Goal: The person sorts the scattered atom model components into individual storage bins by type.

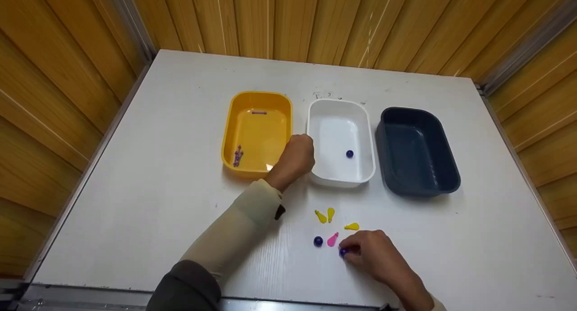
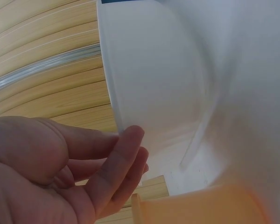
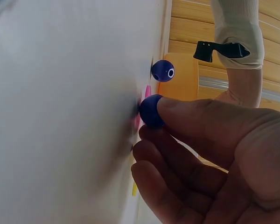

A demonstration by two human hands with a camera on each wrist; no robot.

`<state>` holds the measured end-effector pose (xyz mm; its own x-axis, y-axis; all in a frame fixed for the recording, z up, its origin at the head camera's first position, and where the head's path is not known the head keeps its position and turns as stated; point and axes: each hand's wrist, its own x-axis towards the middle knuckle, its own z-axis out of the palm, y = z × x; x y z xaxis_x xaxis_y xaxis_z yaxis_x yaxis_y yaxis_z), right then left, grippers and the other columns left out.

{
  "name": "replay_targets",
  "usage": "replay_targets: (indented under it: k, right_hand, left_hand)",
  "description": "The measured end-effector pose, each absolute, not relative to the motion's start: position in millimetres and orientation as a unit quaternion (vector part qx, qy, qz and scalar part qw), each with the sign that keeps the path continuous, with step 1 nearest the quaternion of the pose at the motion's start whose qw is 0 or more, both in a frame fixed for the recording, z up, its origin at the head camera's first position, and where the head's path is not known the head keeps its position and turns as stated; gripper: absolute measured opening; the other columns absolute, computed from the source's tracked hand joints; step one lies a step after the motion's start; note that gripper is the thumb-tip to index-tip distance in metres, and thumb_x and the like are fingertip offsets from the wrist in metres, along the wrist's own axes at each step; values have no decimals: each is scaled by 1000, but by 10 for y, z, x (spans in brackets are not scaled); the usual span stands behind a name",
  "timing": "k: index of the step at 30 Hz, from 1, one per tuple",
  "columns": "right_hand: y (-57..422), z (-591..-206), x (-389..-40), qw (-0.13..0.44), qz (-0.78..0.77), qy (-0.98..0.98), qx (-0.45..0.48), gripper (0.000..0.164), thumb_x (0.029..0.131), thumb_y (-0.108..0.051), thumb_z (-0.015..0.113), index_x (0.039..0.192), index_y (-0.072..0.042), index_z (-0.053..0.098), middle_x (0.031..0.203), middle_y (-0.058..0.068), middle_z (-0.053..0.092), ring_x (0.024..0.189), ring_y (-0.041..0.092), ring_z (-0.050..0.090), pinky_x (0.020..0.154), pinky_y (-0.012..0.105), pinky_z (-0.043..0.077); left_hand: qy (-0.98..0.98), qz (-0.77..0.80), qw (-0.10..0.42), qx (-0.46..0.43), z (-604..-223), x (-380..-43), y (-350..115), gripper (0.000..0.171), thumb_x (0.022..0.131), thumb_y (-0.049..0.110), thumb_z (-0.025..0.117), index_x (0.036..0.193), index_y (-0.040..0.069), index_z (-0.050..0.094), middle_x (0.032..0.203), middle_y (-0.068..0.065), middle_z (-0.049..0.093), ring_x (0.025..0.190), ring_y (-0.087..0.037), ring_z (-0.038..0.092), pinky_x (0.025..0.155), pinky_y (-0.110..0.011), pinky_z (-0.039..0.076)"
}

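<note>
My left hand (image 1: 295, 155) is at the left rim of the white bin (image 1: 341, 183), between it and the yellow bin (image 1: 257, 172). In the left wrist view, its thumb and fingers pinch the wall of the white bin (image 2: 154, 70). My right hand (image 1: 378, 254) pinches a dark blue bead (image 3: 150, 111) between thumb and fingers, low over the table. Left of that hand lies another blue bead (image 1: 318, 241) with a round hole. A pink bulb-shaped piece (image 1: 332, 239) lies between the two beads. A third blue bead (image 1: 350, 153) sits inside the white bin.
Three yellow bulb-shaped pieces (image 1: 352, 226) lie just beyond my right hand. The yellow bin contains several small purple sticks (image 1: 238, 156). A dark blue bin (image 1: 419, 191) stands right of the white one. Wooden panels (image 1: 293, 22) border the white table (image 1: 135, 189).
</note>
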<state>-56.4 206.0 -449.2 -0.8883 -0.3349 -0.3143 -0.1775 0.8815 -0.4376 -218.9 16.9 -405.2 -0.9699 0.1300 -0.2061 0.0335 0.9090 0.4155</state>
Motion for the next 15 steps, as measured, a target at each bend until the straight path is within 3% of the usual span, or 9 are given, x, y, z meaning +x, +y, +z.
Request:
replay_targets:
  k: [15]
  right_hand:
    - [2096, -4449, -624, 193, -215, 953, -91, 20, 76, -13, 77, 94, -22, 77, 88, -8, 72, 77, 6, 59, 76, 30, 55]
  left_hand:
    - [963, 232, 137, 23, -4052, -2193, 174, 25, 90, 7, 59, 114, 2, 64, 89, -9, 64, 74, -20, 60, 60, -23, 49]
